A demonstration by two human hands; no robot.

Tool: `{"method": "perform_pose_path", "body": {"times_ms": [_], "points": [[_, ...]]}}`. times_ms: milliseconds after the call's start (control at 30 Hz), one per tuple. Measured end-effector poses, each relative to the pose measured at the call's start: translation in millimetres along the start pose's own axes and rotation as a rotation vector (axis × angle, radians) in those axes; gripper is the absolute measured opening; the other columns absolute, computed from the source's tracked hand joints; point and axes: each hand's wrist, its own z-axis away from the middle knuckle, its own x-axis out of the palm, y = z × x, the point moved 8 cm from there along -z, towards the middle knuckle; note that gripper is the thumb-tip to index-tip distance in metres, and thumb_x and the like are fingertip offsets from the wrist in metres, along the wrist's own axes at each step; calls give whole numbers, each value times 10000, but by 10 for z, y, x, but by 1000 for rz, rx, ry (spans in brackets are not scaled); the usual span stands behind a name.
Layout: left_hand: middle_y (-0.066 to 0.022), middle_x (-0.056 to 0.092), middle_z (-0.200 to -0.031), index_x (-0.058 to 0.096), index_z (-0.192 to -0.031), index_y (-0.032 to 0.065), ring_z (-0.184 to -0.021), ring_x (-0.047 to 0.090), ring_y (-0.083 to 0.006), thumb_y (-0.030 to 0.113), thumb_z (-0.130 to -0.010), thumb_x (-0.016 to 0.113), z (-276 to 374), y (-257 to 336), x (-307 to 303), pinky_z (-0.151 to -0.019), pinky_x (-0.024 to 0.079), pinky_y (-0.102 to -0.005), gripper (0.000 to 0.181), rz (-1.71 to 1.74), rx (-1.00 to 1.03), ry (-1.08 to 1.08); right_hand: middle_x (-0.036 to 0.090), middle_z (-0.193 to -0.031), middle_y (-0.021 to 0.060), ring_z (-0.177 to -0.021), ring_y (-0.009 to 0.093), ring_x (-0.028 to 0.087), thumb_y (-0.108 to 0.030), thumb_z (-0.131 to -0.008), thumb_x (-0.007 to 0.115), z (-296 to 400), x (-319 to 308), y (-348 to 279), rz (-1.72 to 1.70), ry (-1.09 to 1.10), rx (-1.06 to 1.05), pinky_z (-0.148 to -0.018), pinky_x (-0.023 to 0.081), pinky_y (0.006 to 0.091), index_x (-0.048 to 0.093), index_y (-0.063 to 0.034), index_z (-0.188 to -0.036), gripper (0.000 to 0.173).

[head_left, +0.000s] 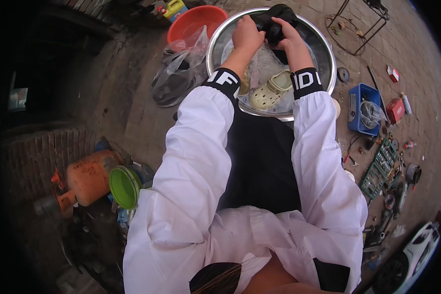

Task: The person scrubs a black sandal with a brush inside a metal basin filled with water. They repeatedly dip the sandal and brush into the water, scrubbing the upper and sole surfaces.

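Over the far side of a wide metal basin (330,62), my left hand (247,33) and my right hand (286,35) are close together. Between them is a black wet-looking item (273,31), perhaps cloth or a shoe; its exact kind is not clear. My right hand is closed around part of it, and the fingers of my left hand pinch its left side. Soapy water (266,60) fills the basin below. A cream foam clog (268,94) lies at the near side, partly beside my right cuff. Another yellowish item (244,82) is mostly hidden by my left forearm.
An orange-red plastic basin (180,25) and a clear plastic bag (191,62) with dark contents stand left. Right are a blue bin (364,128), a green socket-set case (376,171) and scattered tools. Lower left are an orange gas cylinder (92,176) and a green bucket (123,187).
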Motion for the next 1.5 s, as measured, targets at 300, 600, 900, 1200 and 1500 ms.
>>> {"method": "perform_pose_path", "body": {"times_ms": [300,600,900,1200,1500], "points": [[-157,680,-954,595,-997,-106,-784,690,-278,9,-731,749,-188,-1165,-184,-692,560,-372,328,1459,-628,25,416,-1410,255,-1275,390,460,-342,-979,511,770,499,-573,239,-41,-396,-1065,418,480,293,76,-1404,635],[-134,640,-1087,561,-1111,-68,-1033,626,-261,13,-861,622,1775,-3027,-2075,-952,508,-400,270,1399,-604,503,551,-1279,209,-1169,324,570,-187,-1003,430,116,-589,-925,239,200,-362,-949,534,390,462,91,-1268,386],[-152,556,-1256,525,-1213,-3,-1181,549,-298,129,-873,674,4730,-4438,-831,-1013,482,-446,395,1727,-1396,1163,471,-1371,195,-1239,293,505,-157,-1008,429,33,-573,-306,305,263,-235,-1042,464,360,384,82,-1360,428],[-145,541,-1276,484,-1282,15,-1121,569,-320,213,-910,620,5274,-4564,271,-924,532,-446,443,1360,-1891,774,461,-1390,185,-1270,263,479,-170,-1007,453,155,44,-266,371,124,-221,-1062,436,340,362,72,-1386,459],[-67,630,-1070,567,-1191,44,-888,643,-249,280,-885,633,5210,-4204,-116,-712,568,-360,392,950,-1537,-214,471,-1402,168,-1245,198,512,-272,-1008,454,925,1197,-453,720,-224,-503,-1027,441,294,369,47,-1404,516]]}}
